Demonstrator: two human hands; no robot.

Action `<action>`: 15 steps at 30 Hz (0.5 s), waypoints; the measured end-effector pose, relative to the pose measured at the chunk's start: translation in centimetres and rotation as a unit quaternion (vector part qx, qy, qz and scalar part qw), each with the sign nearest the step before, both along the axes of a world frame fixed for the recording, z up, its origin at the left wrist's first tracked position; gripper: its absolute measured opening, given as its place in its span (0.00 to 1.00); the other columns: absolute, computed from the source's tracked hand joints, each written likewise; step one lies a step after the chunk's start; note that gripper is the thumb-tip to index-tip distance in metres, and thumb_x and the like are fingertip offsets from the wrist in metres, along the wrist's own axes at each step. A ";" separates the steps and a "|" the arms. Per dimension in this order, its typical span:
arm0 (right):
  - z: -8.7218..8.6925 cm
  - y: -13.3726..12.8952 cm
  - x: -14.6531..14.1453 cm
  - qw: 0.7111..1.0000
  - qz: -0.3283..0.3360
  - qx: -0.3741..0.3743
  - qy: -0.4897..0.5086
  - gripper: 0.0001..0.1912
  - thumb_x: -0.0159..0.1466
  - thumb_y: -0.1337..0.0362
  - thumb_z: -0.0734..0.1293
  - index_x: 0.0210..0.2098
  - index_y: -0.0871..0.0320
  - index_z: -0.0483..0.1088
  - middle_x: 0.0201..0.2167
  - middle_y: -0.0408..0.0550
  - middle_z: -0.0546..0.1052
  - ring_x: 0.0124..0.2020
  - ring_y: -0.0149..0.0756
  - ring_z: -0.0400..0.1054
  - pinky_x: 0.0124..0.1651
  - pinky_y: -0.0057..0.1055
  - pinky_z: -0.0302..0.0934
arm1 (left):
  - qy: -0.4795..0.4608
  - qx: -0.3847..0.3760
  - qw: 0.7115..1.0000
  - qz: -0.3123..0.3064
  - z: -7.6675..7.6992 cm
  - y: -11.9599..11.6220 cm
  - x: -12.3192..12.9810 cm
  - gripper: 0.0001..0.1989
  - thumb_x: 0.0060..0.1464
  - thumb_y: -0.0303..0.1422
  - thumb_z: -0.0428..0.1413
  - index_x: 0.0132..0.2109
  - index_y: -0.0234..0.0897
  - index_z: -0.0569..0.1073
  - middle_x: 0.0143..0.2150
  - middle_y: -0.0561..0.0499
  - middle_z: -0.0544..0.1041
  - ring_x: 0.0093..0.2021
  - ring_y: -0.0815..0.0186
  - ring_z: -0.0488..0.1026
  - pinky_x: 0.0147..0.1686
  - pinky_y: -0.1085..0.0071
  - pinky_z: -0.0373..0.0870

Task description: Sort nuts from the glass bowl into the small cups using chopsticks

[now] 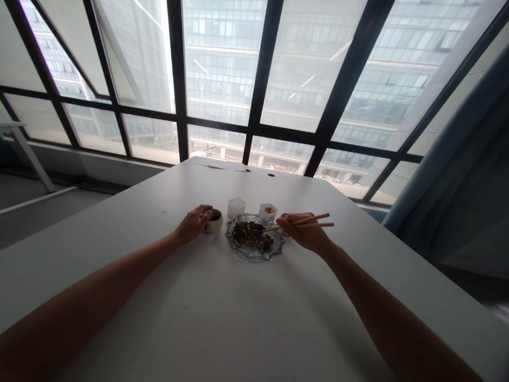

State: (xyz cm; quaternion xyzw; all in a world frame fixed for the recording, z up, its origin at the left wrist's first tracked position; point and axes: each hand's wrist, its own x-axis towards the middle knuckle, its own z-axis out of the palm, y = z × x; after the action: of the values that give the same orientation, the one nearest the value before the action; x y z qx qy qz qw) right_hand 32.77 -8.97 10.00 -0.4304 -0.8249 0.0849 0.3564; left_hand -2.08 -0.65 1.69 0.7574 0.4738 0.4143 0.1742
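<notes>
My right hand (304,231) holds a pair of wooden chopsticks (314,222), their tips at the right side of a pile of dark striped seeds (248,233). The seeds lie on a clear glass plate (255,258) with a wavy rim. To the left of the plate, my left hand (194,224) is wrapped against the left side of a small cream cup (214,225) with a dark inside. Behind the plate stand a white translucent cup (236,207) and a similar cup (268,211) with small brown pieces in it. Another round container is mostly hidden behind my right hand.
A white table (222,307) extends toward large black-framed windows. At its far end lie a paper sheet (217,163) and a dark round spot (271,175). A blue curtain (449,154) hangs at the right, and a white metal frame (34,159) stands at the left.
</notes>
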 end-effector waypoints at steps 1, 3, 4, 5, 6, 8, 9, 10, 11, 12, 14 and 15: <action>-0.1 0.0 -0.1 1.000 0.005 0.000 -0.004 0.27 0.69 0.44 0.61 0.21 0.56 0.66 0.17 0.45 0.71 0.19 0.30 0.62 0.24 0.28 0.56 | 0.001 0.001 1.000 0.000 0.0 0.0 0.0 0.29 0.61 0.51 0.44 0.55 0.33 0.72 0.50 0.39 0.80 0.47 0.54 0.78 0.46 0.59 0.76; -0.1 -0.1 -0.2 1.000 0.013 -0.002 -0.010 0.27 0.69 0.46 0.61 0.21 0.56 0.66 0.18 0.45 0.71 0.19 0.30 0.61 0.25 0.29 0.57 | 0.007 0.005 1.000 0.003 0.0 0.0 0.0 0.29 0.61 0.51 0.43 0.55 0.33 0.72 0.50 0.38 0.80 0.47 0.53 0.78 0.47 0.58 0.75; -0.2 -0.1 -0.2 1.000 0.014 -0.003 -0.011 0.26 0.69 0.46 0.61 0.21 0.56 0.66 0.18 0.45 0.71 0.19 0.31 0.61 0.25 0.29 0.57 | 0.010 0.007 1.000 0.004 0.0 0.0 0.1 0.29 0.61 0.50 0.43 0.55 0.33 0.72 0.50 0.38 0.80 0.48 0.53 0.78 0.47 0.58 0.75; -0.2 -0.2 -0.2 1.000 0.014 -0.004 -0.012 0.26 0.69 0.46 0.61 0.22 0.56 0.66 0.18 0.45 0.71 0.19 0.31 0.62 0.25 0.29 0.57 | 0.013 0.008 1.000 0.004 0.0 -0.1 0.1 0.29 0.62 0.50 0.43 0.55 0.33 0.72 0.51 0.38 0.80 0.48 0.53 0.78 0.48 0.57 0.74; -0.2 -0.2 -0.2 1.000 0.012 -0.004 -0.011 0.26 0.69 0.46 0.61 0.22 0.56 0.67 0.18 0.45 0.71 0.19 0.31 0.62 0.25 0.29 0.57 | 0.016 0.010 1.000 0.005 0.1 -0.1 0.1 0.28 0.62 0.49 0.43 0.55 0.32 0.72 0.51 0.38 0.79 0.49 0.53 0.78 0.49 0.57 0.74; -0.3 -0.1 -0.2 1.000 0.008 -0.003 -0.006 0.26 0.69 0.45 0.61 0.22 0.56 0.67 0.19 0.45 0.72 0.20 0.31 0.62 0.26 0.29 0.57 | 0.017 0.013 1.000 0.005 0.1 -0.1 0.1 0.28 0.62 0.49 0.43 0.54 0.32 0.72 0.51 0.38 0.79 0.49 0.53 0.77 0.50 0.57 0.73; -0.3 -0.1 -0.2 1.000 0.005 -0.003 -0.003 0.26 0.69 0.45 0.62 0.23 0.56 0.67 0.19 0.45 0.72 0.20 0.32 0.63 0.25 0.29 0.58 | 0.017 0.015 1.000 0.006 0.1 -0.1 0.1 0.28 0.62 0.49 0.43 0.54 0.33 0.72 0.51 0.38 0.79 0.49 0.53 0.77 0.51 0.57 0.73; -0.3 -0.1 -0.2 1.000 0.003 -0.005 0.001 0.26 0.68 0.45 0.62 0.23 0.56 0.67 0.19 0.45 0.72 0.20 0.32 0.63 0.25 0.29 0.58 | 0.016 0.016 1.000 0.006 0.2 -0.1 0.1 0.27 0.62 0.49 0.43 0.54 0.33 0.72 0.51 0.39 0.79 0.49 0.53 0.77 0.51 0.57 0.73; -0.3 -0.1 -0.2 1.000 0.001 -0.008 0.004 0.26 0.68 0.44 0.62 0.23 0.56 0.67 0.18 0.45 0.72 0.20 0.32 0.63 0.25 0.29 0.58 | 0.016 0.017 1.000 0.007 0.1 -0.2 0.1 0.27 0.62 0.48 0.43 0.54 0.33 0.72 0.51 0.39 0.80 0.49 0.53 0.77 0.51 0.57 0.73; -0.3 -0.1 -0.2 1.000 0.001 -0.011 0.005 0.26 0.68 0.44 0.62 0.23 0.56 0.67 0.18 0.45 0.72 0.20 0.32 0.63 0.25 0.29 0.58 | 0.016 0.017 1.000 0.007 0.1 -0.2 0.1 0.27 0.62 0.48 0.43 0.54 0.33 0.72 0.51 0.39 0.80 0.49 0.53 0.78 0.51 0.57 0.73; -0.3 -0.2 -0.3 1.000 0.004 -0.016 0.004 0.27 0.69 0.44 0.61 0.22 0.56 0.67 0.18 0.45 0.72 0.20 0.31 0.63 0.25 0.29 0.59 | 0.018 0.018 1.000 0.009 0.1 -0.2 0.1 0.27 0.62 0.48 0.43 0.54 0.33 0.73 0.51 0.39 0.80 0.49 0.53 0.78 0.51 0.56 0.73; -0.3 -0.2 -0.3 1.000 0.007 -0.018 0.003 0.27 0.69 0.43 0.61 0.22 0.56 0.66 0.18 0.46 0.72 0.19 0.31 0.63 0.25 0.29 0.59 | 0.019 0.018 1.000 0.010 0.1 -0.2 0.1 0.27 0.62 0.48 0.43 0.54 0.33 0.73 0.51 0.39 0.80 0.48 0.53 0.78 0.51 0.56 0.73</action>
State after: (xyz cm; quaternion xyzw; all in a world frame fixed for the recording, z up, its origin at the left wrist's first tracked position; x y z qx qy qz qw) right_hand 32.43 -9.20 9.72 -0.4305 -0.8254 0.1030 0.3504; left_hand -1.94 -0.82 1.80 0.7631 0.4770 0.4103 0.1475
